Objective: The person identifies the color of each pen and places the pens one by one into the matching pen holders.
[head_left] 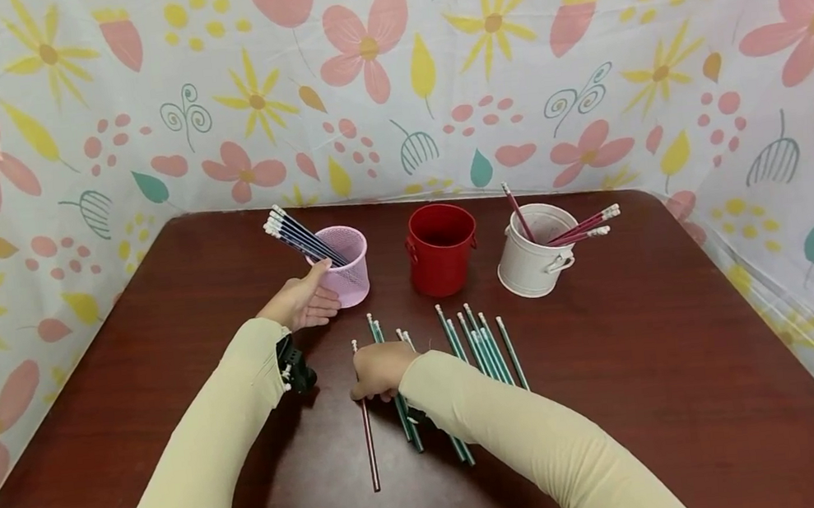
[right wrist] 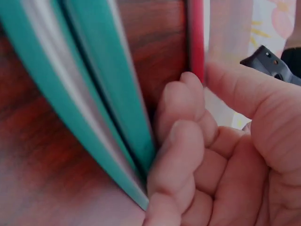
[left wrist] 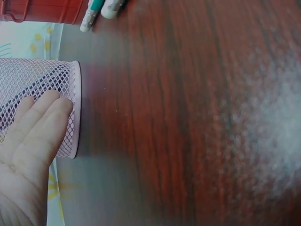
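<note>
In front of the red bucket (head_left: pixel 443 254) and to its left: a dark-red pencil (head_left: pixel 372 456), pinched between thumb and finger of the right grip (head_left: pixel 380 368), plain only from the right wrist. In front of the bucket, green pencils (head_left: pixel 487 349) on the worktop (head_left: pixel 675 391). Just left of the bucket: a pink mesh cup (head_left: pixel 349 281), touched by the left grip (head_left: pixel 305 298) with straight fingers, plainest from the left wrist. Right of the bucket, from the head only: a white pail (head_left: pixel 527 266).
</note>
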Motion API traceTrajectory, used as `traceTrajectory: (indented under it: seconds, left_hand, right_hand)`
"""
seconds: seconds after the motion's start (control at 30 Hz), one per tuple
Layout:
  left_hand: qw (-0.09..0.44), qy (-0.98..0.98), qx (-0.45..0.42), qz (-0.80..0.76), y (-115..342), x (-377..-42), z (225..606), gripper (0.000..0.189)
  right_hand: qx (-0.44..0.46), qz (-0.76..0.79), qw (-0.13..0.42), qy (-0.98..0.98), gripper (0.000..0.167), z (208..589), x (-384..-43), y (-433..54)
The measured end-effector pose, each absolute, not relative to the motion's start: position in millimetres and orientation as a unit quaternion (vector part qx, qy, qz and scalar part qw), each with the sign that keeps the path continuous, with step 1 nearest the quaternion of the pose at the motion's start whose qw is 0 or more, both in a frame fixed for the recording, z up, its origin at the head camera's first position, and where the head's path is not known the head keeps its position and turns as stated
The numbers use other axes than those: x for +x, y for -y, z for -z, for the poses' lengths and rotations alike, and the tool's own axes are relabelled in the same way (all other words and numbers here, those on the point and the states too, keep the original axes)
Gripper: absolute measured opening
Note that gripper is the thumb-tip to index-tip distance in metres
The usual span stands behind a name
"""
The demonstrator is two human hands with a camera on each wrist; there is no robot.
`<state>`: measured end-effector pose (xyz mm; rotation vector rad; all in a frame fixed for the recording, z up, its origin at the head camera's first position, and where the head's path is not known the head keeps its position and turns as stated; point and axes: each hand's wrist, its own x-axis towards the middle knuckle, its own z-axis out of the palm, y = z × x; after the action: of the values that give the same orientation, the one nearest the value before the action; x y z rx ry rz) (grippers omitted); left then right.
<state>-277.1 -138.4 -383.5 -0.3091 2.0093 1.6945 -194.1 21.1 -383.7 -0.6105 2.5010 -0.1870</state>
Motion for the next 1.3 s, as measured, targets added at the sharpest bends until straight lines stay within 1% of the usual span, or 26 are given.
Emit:
traceTrajectory:
  seconds: [0.23,0.3,0.4,0.63,0.8,0.93,1.07,1.3]
  left_hand:
    - [0.246,-0.736,-0.109,-0.622,139,-278,384,0.077]
    - [0.245,-0.736,-0.108,-0.622,139,-278,384,0.077]
    - [0.246,-0.733,-0.107,-0.625,139,-279,384,0.077]
    - [0.269,-0.724,-0.098,-0.628,140,-281,387,0.078]
    - [0.281,-0.734,-0.072,-0.614,141,-279,384,0.08]
    - [0.292,-0.736,-0.063,-0.607,141,-279,382,0.081]
    - [0.3,-0.741,-0.061,-0.597,142,-278,382,0.081]
    - [0.315,-0.733,-0.037,-0.603,142,-280,382,0.081]
  right_hand:
    - [-0.225,0.144,0.308,-0.913,0.031,386,-201,-29]
    - [-0.226,0.182,0.308,-0.906,0.029,385,-203,-32]
    - [-0.238,0.252,0.293,-0.891,0.025,382,-208,-36]
    - [-0.314,0.311,0.216,-0.871,0.028,374,-218,-55]
    - [-0.326,0.35,0.162,-0.863,0.02,363,-225,-86]
    - [-0.309,0.39,0.106,-0.861,0.013,347,-230,-119]
    - [-0.268,0.446,0.072,-0.851,0.013,326,-233,-146]
    - [-0.217,0.442,0.012,-0.87,0.014,293,-235,-184]
